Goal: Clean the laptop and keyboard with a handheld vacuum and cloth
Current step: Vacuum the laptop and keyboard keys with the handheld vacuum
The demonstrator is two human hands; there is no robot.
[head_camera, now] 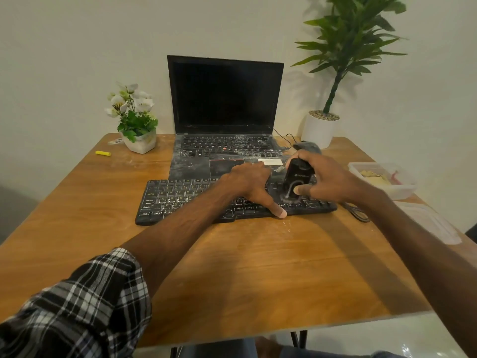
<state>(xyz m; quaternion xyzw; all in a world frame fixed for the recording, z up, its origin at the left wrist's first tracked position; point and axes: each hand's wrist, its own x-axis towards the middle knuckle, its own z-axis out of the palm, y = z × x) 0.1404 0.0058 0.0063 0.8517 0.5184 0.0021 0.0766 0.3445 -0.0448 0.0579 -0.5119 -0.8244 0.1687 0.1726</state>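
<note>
A black laptop (224, 104) stands open at the back of the wooden table (232, 267), its keys and palm rest dusted with white powder. In front of it lies a black external keyboard (175, 200), also dusty. My right hand (327, 180) grips a small black handheld vacuum (296, 180) that stands nose-down on the keyboard's right part. My left hand (249, 186) rests flat on the keyboard's middle, fingers spread, thumb at the front edge. A dark cloth (308, 146) lies bunched behind my right hand.
A white pot of white flowers (136, 125) and a yellow stick (103, 153) sit at the back left. A tall plant in a white pot (321, 126) stands at the back right. A clear plastic box (382, 178) is at the right edge. A black cable (357, 213) trails beside the keyboard.
</note>
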